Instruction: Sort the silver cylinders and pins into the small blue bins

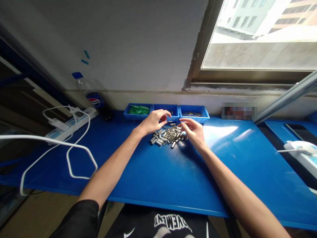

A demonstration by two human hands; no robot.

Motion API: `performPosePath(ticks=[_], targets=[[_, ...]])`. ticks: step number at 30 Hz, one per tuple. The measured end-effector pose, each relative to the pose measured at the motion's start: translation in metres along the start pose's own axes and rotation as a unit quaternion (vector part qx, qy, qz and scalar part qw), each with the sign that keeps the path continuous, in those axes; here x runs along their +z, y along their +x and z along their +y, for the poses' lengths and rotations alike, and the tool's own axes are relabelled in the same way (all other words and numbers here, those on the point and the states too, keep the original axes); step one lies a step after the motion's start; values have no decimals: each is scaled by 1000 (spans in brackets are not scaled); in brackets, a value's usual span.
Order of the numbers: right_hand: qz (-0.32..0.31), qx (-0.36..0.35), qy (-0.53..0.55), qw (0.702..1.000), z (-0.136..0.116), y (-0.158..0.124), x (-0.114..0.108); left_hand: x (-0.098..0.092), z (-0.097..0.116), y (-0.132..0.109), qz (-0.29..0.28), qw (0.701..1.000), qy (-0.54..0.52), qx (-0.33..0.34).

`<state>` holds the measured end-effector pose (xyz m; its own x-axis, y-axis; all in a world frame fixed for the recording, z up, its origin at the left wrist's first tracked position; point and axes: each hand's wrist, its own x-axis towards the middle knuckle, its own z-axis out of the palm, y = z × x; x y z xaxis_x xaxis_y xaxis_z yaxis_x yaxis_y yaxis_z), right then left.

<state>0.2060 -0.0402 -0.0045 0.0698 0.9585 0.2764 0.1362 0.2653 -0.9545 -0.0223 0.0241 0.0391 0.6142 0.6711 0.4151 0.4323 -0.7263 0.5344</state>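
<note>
Picking through the pile of metal pieces point(168, 135) – mid-sort, it seems

The right hand point(194, 130) rests at the pile's right edge, fingers loosely apart. The left hand point(153, 120), just behind the pile, has thumb and forefinger pinched together – on a piece or not, I cannot tell. Behind the pile is the middle tray point(174, 118). Pieces this small likely need a fingertip pinch.

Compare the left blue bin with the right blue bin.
The left bin holds green pieces; the right bin holds thin dark metal pins. The left bin looks well filled, the right bin only thinly covered. Both are small blue open trays in one row, flanking a middle bin.
</note>
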Motion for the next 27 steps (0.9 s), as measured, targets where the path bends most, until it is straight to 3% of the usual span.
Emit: performPosePath(ticks=[6,13,16,19,24,27], targets=[[-40,-2,37,999,3,5,-4,5,10,5,47,989,-139,26],[-82,26,100,991,-5,4,-4,13,15,5,29,994,-106,25],[-71,35,98,992,-5,4,-3,11,16,7,11,996,-78,27],[-22,23,84,996,-1,6,-3,5,12,11,-31,999,-11,13],[78,-16,41,996,7,13,-11,1,-8,17,-203,974,94,-29],[89,-19,26,995,10,14,-15,6,-15,17,-238,961,142,-20]])
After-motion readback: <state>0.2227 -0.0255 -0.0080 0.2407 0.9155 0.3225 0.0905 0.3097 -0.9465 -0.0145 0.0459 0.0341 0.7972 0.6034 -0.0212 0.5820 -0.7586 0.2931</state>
